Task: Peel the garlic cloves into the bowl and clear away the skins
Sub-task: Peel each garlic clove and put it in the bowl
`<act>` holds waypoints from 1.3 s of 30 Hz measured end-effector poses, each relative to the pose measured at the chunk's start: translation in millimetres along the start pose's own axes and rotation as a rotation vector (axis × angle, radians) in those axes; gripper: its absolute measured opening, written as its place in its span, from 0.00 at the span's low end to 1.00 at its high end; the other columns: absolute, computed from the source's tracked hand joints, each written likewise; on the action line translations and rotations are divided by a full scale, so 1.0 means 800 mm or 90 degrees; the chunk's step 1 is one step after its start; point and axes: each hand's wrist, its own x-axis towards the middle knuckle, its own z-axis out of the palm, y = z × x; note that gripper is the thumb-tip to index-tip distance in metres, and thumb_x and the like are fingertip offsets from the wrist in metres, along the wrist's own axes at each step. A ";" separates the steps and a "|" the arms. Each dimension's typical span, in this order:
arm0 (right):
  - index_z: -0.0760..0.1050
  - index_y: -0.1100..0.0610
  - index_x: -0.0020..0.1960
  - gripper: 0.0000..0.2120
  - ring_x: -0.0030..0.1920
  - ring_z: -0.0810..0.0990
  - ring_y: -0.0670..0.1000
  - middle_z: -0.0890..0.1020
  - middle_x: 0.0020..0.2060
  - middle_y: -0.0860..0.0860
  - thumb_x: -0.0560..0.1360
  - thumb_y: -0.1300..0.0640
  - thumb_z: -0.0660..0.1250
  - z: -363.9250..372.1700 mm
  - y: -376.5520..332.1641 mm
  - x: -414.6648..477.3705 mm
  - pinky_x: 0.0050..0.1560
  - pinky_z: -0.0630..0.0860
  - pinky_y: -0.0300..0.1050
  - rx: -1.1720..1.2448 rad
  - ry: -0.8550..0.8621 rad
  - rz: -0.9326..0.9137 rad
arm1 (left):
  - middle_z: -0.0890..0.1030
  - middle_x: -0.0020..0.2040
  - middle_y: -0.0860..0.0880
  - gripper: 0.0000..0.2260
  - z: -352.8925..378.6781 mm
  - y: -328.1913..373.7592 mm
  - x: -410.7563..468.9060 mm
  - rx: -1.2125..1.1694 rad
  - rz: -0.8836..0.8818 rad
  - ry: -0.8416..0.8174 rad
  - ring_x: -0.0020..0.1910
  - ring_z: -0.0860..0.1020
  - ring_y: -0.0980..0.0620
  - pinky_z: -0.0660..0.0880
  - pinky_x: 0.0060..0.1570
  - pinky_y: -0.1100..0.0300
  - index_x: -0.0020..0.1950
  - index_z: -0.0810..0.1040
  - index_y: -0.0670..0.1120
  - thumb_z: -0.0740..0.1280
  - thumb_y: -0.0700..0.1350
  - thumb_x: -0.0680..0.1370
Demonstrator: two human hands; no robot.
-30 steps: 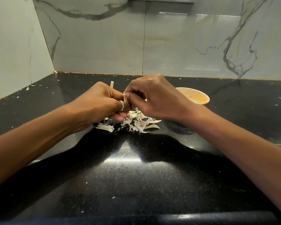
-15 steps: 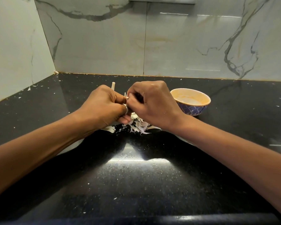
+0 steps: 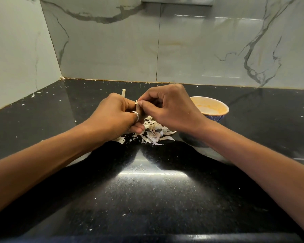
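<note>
Mid-peel on the garlic clove (image 3: 136, 106), judging by the grip. Pinched at its tip by thumb and forefinger of the right hand (image 3: 170, 109), lower part buried in the left hand (image 3: 112, 118), held in the air just above the skins (image 3: 153, 133).

To do it well:
- Lock the body with the left; nip only the loose papery edge at the tip.
- Pull down along the length, not across; rotate a little between pulls.
- No nail into the flesh.
- Drop strips straight onto the existing heap, not wider.
- Once bare, across to the bowl (image 3: 225, 109): short reach to the right.

Look of the clove: pale cream, small, squared-off top end showing only. Amount of skin left: cannot tell. Pale stalk (image 3: 123, 92) poking up behind the left knuckles, probably part of a bulb in the same fist; rest hidden.

Hands: both clenched. Left wrapped round the garlic, ring (image 3: 136, 115) on one finger. Right pinching the tip, other fingers curled.

Skins: heap of thin white flakes on the table (image 3: 147, 190), directly under the hands, near the bowl. Bowl: creamy orange inside, blue pattern outside, partly behind the right wrist; contents unclear. Table: glossy black, stray flecks scattered out to the wall tiles (image 3: 112, 50), so a wide sweep likely needed for cleanup.
</note>
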 end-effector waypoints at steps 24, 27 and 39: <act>0.84 0.58 0.36 0.08 0.29 0.79 0.48 0.81 0.27 0.49 0.72 0.59 0.68 0.012 0.000 -0.006 0.33 0.75 0.48 -0.069 -0.001 -0.020 | 0.84 0.31 0.48 0.13 -0.002 0.004 -0.009 0.223 0.082 -0.019 0.31 0.84 0.58 0.76 0.36 0.73 0.38 0.84 0.42 0.64 0.32 0.76; 0.83 0.57 0.35 0.07 0.29 0.78 0.49 0.80 0.26 0.48 0.71 0.59 0.68 0.016 0.000 -0.007 0.32 0.74 0.45 -0.073 0.025 -0.006 | 0.84 0.31 0.49 0.13 0.000 0.005 -0.011 0.229 0.087 -0.011 0.30 0.83 0.59 0.75 0.37 0.74 0.40 0.86 0.41 0.63 0.31 0.76; 0.84 0.57 0.39 0.05 0.38 0.87 0.54 0.86 0.34 0.51 0.73 0.60 0.71 0.004 0.009 0.002 0.45 0.85 0.59 0.147 0.015 0.190 | 0.83 0.31 0.45 0.08 -0.001 0.007 -0.005 0.022 0.010 0.020 0.30 0.82 0.53 0.80 0.34 0.64 0.45 0.85 0.39 0.67 0.38 0.80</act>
